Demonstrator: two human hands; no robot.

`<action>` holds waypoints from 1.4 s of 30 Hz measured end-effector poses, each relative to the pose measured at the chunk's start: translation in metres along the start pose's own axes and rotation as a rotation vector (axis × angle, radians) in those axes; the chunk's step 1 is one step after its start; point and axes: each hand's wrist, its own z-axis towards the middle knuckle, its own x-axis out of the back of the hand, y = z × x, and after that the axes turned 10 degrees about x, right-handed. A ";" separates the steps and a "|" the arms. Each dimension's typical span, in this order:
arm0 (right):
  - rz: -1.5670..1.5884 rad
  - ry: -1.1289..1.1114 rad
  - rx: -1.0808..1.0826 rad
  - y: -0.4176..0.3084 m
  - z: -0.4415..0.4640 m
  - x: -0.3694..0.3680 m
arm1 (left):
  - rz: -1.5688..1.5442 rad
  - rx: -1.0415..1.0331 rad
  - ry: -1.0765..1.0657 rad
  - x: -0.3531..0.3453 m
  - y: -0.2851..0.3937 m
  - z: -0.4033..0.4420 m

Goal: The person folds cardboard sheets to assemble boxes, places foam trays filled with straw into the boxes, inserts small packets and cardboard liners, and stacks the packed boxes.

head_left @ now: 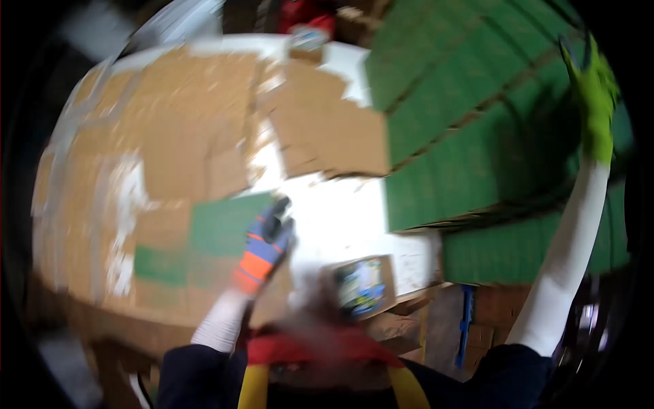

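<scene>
My left hand (264,247), in an orange and grey-blue glove with dark fingertips, is over the work table (334,211), beside a cardboard piece with green patches (225,225). Its fingers look bent together, but blur hides whether they hold anything. My right hand (594,92), in a lime-green glove, is stretched far to the right over stacked green boxes (449,163). Its fingers are spread, with nothing visible between them. Near my body on the table lies a small box with a colourful picture (364,286).
Brown cardboard (184,129) with torn patches and tape covers the table's left part. Another torn cardboard piece (327,126) lies at the centre. A red object (308,15) stands beyond the far edge. Brown boxes (501,307) are low at the right.
</scene>
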 end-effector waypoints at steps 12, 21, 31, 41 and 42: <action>1.945 -1.185 -0.729 -0.544 -0.190 0.325 | 0.247 0.384 0.782 0.389 -0.030 -0.174; 1.881 -1.238 -0.989 -0.593 -0.123 0.428 | 0.569 0.360 0.732 0.551 -0.048 -0.198; 0.884 -1.138 -0.821 -0.473 -0.254 0.374 | 0.481 0.437 0.845 0.614 -0.076 -0.190; 1.364 -0.920 -0.754 -0.512 -0.181 0.440 | 0.487 0.414 0.765 0.596 -0.055 -0.211; 1.398 -0.912 -0.741 -0.501 -0.156 0.447 | 0.447 0.427 0.735 0.569 -0.032 -0.216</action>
